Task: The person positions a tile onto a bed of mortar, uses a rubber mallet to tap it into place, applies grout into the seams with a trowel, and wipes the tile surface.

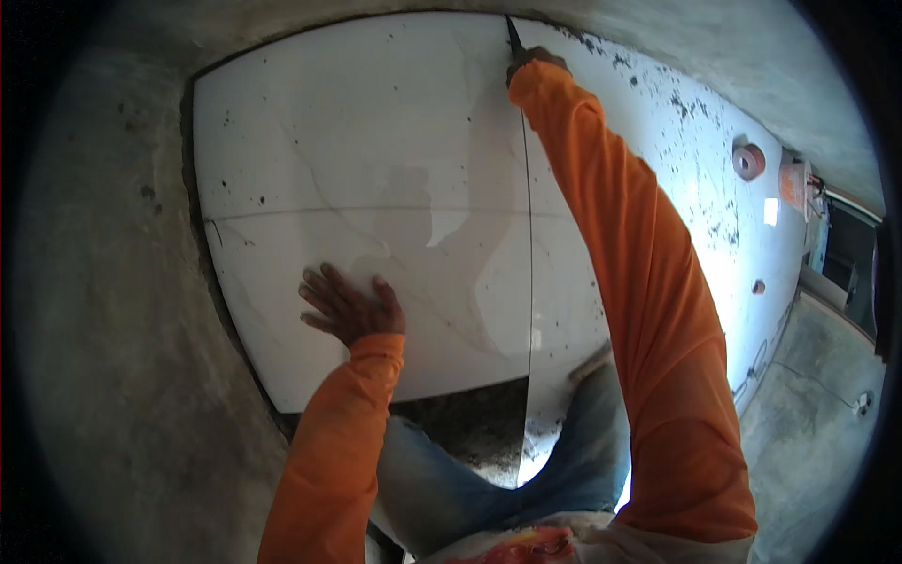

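My left hand point(353, 306) lies flat with its fingers spread on a glossy white floor tile point(442, 310) with faint veining. Stretched to the far side, my right hand point(539, 62) is closed around a thin tool with a dark pointed blade point(513, 36). Its handle is hidden in my fist, so the exact kind of tool does not show. The blade points to the far edge, at the end of a long dark joint point(528, 235) that runs between the tiles. Dark crumbs lie scattered on the tiles.
Bare grey walls point(103, 244) rise left and far, with a dark gap along the tiles. Rough dark ground point(470, 418) shows before my knees. At right are a round reddish roll point(748, 161), a bucket point(795, 185), a small reddish piece point(758, 287) and a cable point(817, 383).
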A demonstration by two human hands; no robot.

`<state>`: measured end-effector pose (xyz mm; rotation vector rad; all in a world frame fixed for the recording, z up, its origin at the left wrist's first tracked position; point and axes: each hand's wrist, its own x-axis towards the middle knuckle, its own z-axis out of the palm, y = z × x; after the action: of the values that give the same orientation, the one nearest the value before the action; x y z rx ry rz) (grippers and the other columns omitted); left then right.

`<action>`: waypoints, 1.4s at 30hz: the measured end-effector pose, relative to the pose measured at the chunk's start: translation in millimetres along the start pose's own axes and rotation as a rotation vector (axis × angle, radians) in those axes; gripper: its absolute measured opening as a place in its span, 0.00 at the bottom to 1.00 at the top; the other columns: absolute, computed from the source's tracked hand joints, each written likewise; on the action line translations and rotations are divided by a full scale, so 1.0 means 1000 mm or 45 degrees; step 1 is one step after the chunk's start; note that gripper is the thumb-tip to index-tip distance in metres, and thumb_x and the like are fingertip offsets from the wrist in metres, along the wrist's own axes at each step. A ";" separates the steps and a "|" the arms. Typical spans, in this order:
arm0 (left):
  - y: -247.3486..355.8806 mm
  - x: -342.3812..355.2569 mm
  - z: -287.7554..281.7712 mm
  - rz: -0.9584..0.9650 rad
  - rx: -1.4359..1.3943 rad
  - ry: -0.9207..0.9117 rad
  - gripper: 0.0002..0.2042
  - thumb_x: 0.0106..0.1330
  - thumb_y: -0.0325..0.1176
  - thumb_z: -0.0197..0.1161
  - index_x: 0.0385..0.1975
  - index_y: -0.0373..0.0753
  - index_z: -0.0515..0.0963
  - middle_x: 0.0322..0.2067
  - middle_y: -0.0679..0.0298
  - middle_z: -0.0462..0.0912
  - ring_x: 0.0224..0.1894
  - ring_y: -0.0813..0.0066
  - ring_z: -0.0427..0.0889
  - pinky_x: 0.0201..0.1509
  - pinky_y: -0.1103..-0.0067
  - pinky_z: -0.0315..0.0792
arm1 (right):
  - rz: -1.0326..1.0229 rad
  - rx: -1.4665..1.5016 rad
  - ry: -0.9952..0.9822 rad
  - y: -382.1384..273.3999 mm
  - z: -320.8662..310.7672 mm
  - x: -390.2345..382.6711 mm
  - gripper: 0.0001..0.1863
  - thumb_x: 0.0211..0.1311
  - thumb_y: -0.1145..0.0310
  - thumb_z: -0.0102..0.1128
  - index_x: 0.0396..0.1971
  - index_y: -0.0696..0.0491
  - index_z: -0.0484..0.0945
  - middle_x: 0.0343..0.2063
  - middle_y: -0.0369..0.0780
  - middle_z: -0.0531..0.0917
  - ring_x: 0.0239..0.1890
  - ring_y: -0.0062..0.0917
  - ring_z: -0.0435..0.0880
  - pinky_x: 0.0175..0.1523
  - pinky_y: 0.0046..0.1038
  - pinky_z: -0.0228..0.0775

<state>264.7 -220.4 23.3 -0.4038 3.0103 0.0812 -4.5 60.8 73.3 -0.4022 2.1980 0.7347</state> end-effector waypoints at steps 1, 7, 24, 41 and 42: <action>0.000 0.005 0.001 -0.014 0.005 0.007 0.36 0.62 0.52 0.43 0.66 0.38 0.44 0.67 0.49 0.42 0.69 0.48 0.40 0.64 0.47 0.37 | 0.001 -0.011 0.004 0.000 -0.003 -0.004 0.14 0.53 0.67 0.59 0.42 0.45 0.80 0.42 0.38 0.81 0.47 0.34 0.79 0.48 0.33 0.73; 0.003 0.009 -0.005 -0.052 0.024 -0.053 0.36 0.62 0.51 0.43 0.65 0.37 0.44 0.66 0.49 0.43 0.68 0.48 0.40 0.64 0.46 0.36 | 0.562 1.038 0.354 -0.025 0.039 -0.065 0.13 0.58 0.64 0.50 0.41 0.51 0.75 0.35 0.45 0.81 0.41 0.41 0.79 0.43 0.35 0.73; 0.005 0.009 -0.001 -0.018 0.004 -0.016 0.35 0.62 0.53 0.41 0.65 0.37 0.46 0.66 0.49 0.44 0.68 0.48 0.41 0.64 0.46 0.37 | 0.355 0.406 0.860 0.049 0.018 -0.071 0.19 0.61 0.65 0.50 0.52 0.32 0.68 0.42 0.40 0.72 0.41 0.39 0.78 0.42 0.37 0.74; 0.001 0.011 -0.002 -0.008 -0.008 0.032 0.36 0.60 0.52 0.43 0.63 0.33 0.50 0.65 0.46 0.47 0.67 0.45 0.43 0.62 0.43 0.37 | 0.298 0.065 0.362 0.055 -0.065 -0.021 0.22 0.57 0.64 0.50 0.55 0.45 0.68 0.55 0.46 0.70 0.53 0.36 0.74 0.54 0.35 0.68; 0.001 0.011 -0.002 -0.014 -0.013 0.036 0.36 0.60 0.52 0.43 0.63 0.33 0.50 0.65 0.46 0.47 0.67 0.45 0.43 0.62 0.43 0.37 | 0.322 0.084 0.403 0.054 -0.061 -0.027 0.22 0.57 0.65 0.49 0.54 0.45 0.69 0.54 0.46 0.71 0.53 0.36 0.74 0.54 0.35 0.68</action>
<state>253.3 -223.0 24.5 -0.4260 3.0360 0.0911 -48.1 66.3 147.2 -0.2193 2.5980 0.7722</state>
